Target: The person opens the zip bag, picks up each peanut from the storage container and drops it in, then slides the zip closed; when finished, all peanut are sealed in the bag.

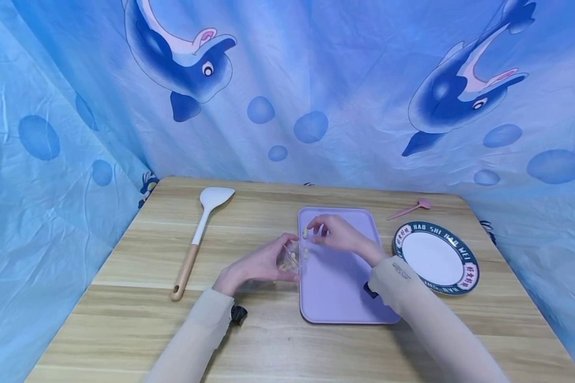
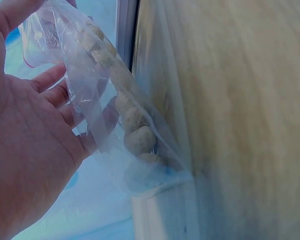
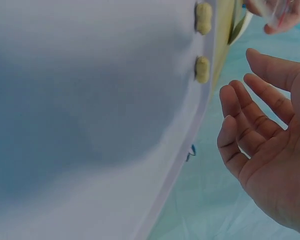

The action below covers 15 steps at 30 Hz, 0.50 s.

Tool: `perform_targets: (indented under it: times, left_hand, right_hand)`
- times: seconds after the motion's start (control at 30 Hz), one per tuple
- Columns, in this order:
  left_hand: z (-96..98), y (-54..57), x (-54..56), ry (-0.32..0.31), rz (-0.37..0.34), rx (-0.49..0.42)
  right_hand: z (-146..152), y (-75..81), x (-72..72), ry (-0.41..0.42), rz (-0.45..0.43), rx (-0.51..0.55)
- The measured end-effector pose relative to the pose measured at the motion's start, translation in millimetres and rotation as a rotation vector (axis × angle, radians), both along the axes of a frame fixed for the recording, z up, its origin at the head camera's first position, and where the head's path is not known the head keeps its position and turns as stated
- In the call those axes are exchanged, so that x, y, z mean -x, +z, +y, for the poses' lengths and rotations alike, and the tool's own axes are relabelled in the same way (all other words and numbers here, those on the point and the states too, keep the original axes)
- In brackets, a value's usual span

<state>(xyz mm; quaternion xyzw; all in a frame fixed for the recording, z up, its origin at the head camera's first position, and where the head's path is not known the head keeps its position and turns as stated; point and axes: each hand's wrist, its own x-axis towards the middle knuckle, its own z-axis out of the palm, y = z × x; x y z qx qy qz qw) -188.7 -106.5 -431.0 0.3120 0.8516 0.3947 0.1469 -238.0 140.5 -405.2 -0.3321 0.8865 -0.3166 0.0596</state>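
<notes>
My left hand [image 1: 263,260] grips a clear plastic bag [image 1: 289,257] at the left edge of the lilac tray [image 1: 340,287]. Several peanuts in their shells [image 2: 135,127] show through the bag in the left wrist view. Two more peanuts lie on the tray, lined up along its left rim: a far peanut [image 1: 305,233] and a nearer peanut [image 1: 305,253]. Beside the far one, over the tray, is my right hand [image 1: 337,233], its fingers loosely bent. The right wrist view shows nothing between those fingers [image 3: 262,122], apart from both peanuts [image 3: 202,69].
Left on the wooden table [image 1: 139,319] lies a white spatula [image 1: 198,229] with a wooden handle. A white plate [image 1: 433,258] with a dark green patterned rim sits right of the tray. Behind it is a small pink spoon [image 1: 409,209]. A blue dolphin curtain [image 1: 354,80] hangs around.
</notes>
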Motion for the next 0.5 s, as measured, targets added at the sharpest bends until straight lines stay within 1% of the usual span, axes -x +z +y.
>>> perform_targets:
  times: [0.17,0.27,0.4,0.5]
  left_hand:
    - [-0.1,-0.3,-0.6,-0.001,-0.003,-0.003]
    - [0.2,-0.4,-0.9,-0.002,0.002,0.001]
    - [0.6,-0.6,-1.2,-0.004,0.016,0.008]
    - [1.1,-1.4,-1.0,-0.002,0.022,0.016]
  right_hand:
    - [-3,-15.6,11.8,-0.058,-0.019,-0.035]
    - [-6,-22.4,16.0,-0.095,-0.044,-0.052]
    - [-9,-27.2,18.6,-0.124,-0.052,-0.066]
    - [-11,-31.2,20.9,-0.133,-0.034,-0.076]
